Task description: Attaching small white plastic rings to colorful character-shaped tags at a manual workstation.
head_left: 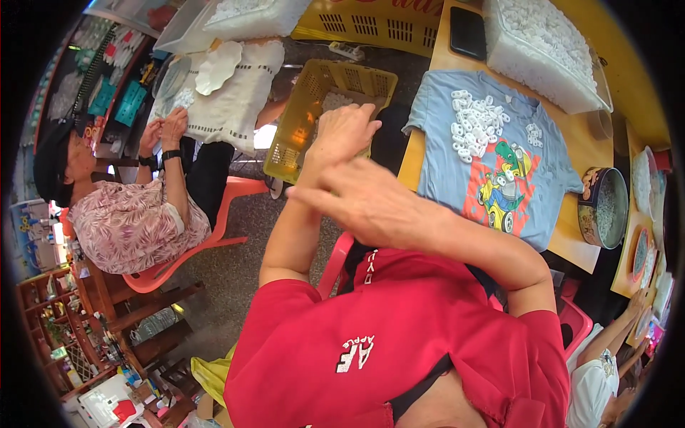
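Note:
My left hand (344, 133) is raised over the yellow plastic crate (289, 135), holding nothing that shows; its fingers are loosely bent and apart. Across my left wrist lies my right hand (357, 187), slightly blurred, with fingers stretched out and one pointing left over the forearm. Some white pieces (335, 101) show inside the crate beyond my hands. To the right, a blue-grey T-shirt (442, 143) with a cartoon print is spread over the wooden table (581, 246). A pile of small white plastic pieces (477, 123) with holes rests on the shirt, beside a smaller cluster (534, 135).
A large tub of white pieces (546, 53) and a black phone (467, 33) are at the table's far side. A round tin (604, 207) stands at its right. On the left, a person (135, 207) sits on an orange chair (232, 192) by a cloth-covered surface (250, 85).

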`<state>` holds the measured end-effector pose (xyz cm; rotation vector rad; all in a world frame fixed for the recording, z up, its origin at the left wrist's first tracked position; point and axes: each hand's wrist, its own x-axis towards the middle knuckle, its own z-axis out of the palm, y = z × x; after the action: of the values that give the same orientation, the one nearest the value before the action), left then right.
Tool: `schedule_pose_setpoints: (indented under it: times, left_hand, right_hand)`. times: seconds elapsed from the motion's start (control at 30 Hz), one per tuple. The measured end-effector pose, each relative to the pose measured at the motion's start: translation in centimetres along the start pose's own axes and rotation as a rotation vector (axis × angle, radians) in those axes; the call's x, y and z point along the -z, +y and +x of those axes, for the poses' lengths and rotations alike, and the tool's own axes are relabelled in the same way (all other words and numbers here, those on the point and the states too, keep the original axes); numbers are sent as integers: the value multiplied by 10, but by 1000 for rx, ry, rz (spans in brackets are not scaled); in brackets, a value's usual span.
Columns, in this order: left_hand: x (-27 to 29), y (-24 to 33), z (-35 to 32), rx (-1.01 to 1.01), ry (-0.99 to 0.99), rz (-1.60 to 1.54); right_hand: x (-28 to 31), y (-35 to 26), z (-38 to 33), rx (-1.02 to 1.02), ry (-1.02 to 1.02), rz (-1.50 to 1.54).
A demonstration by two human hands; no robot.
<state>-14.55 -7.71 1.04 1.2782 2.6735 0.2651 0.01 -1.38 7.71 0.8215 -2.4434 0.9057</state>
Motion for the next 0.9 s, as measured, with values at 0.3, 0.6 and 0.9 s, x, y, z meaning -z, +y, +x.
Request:
schedule_pose_setpoints:
  times: [0.3, 0.6, 0.9]
  left_hand:
    - [14, 0, 27, -7, -36, 83]
    - [18, 17, 37, -62, 90, 85]
    - [38, 47, 26, -376, 198, 199]
  right_hand:
    - [-11, 6, -6, -184, 19, 44]
    - [18, 22, 3, -628, -412, 1016]
    - [54, 32, -46, -492, -90, -187]
